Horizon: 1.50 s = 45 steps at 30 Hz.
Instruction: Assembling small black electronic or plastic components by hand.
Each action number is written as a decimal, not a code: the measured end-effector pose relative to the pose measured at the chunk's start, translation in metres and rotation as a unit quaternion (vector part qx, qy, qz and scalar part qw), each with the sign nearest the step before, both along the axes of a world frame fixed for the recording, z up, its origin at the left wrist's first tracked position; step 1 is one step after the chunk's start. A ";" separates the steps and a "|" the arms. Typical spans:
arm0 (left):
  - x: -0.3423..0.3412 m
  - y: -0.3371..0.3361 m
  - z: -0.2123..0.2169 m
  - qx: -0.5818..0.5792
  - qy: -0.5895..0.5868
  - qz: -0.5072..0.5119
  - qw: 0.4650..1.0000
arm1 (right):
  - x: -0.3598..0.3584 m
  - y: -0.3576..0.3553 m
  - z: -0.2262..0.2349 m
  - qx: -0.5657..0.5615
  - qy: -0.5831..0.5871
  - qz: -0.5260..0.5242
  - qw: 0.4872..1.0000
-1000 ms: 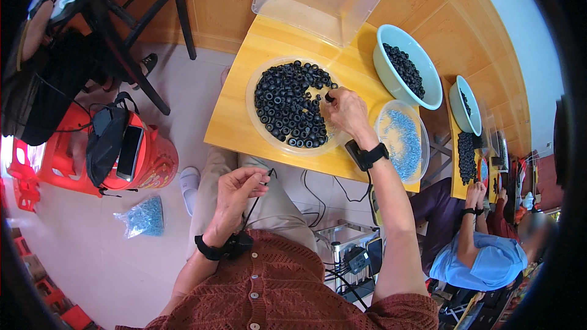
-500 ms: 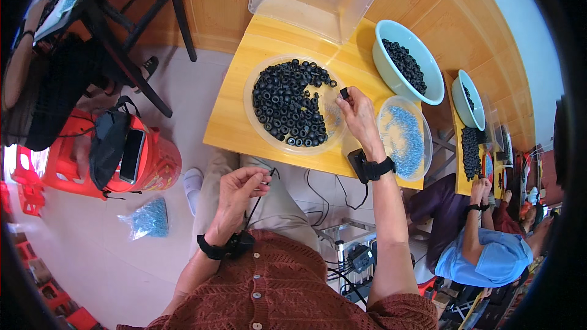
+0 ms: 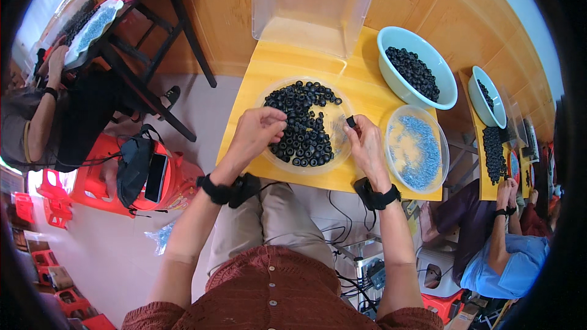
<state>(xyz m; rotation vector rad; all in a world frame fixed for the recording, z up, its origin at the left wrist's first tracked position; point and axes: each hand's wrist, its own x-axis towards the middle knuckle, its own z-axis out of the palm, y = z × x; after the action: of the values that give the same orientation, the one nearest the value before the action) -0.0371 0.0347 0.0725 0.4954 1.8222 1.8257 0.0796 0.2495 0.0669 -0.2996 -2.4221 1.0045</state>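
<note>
In front of me on the yellow table, a round clear tray (image 3: 273,169) holds a heap of small black ring-shaped parts (image 3: 298,131). My left hand (image 3: 257,131) is over the heap's left side, thumb and fingertips pinched together; what they hold, if anything, is too small to make out. At the tray's right edge, my right hand (image 3: 369,146) pinches a small black cylindrical part (image 3: 351,121) between thumb and fingers. Beside that hand, to the right, lies a second round clear tray (image 3: 444,165) with many tiny blue pieces (image 3: 419,154).
A light-blue basin (image 3: 391,79) of black parts stands at the back right, and a clear plastic bin (image 3: 315,0) leans against the wall. Black straps with devices circle both wrists. Left are a red stool (image 3: 98,171) and a phone (image 3: 156,177). Other people sit at both sides.
My left hand has moved from above my lap up and over the tray of black parts. My right hand still grips its black part near the tray's right edge. The view has shifted slightly.
</note>
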 end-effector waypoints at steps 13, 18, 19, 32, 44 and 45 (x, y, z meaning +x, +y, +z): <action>-0.029 0.076 -0.020 -0.251 0.480 0.012 0.840 | 0.012 -0.001 -0.012 -0.361 0.035 0.048 0.931; -0.029 0.074 -0.003 -0.209 0.408 0.010 0.889 | 0.018 -0.001 -0.010 -0.394 0.054 0.040 0.917; -0.029 0.068 -0.001 -0.067 0.264 -0.027 0.962 | 0.019 -0.003 -0.006 -0.393 0.052 0.043 0.917; 0.055 -0.031 0.008 0.297 -0.257 -0.116 0.912 | 0.042 -0.076 0.040 -0.410 -0.004 0.117 0.905; 0.099 -0.051 -0.021 0.384 -0.341 -0.058 0.856 | 0.050 -0.117 0.046 -0.333 -0.018 0.136 0.933; 0.100 -0.051 -0.025 0.395 -0.331 -0.052 0.855 | 0.049 -0.120 0.046 -0.330 -0.021 0.139 0.933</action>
<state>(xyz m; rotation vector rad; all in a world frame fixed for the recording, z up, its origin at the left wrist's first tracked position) 0.0627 -0.0163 0.0473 0.1744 0.5406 2.2410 0.1289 0.1296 0.1124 -0.2021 -2.1220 1.9512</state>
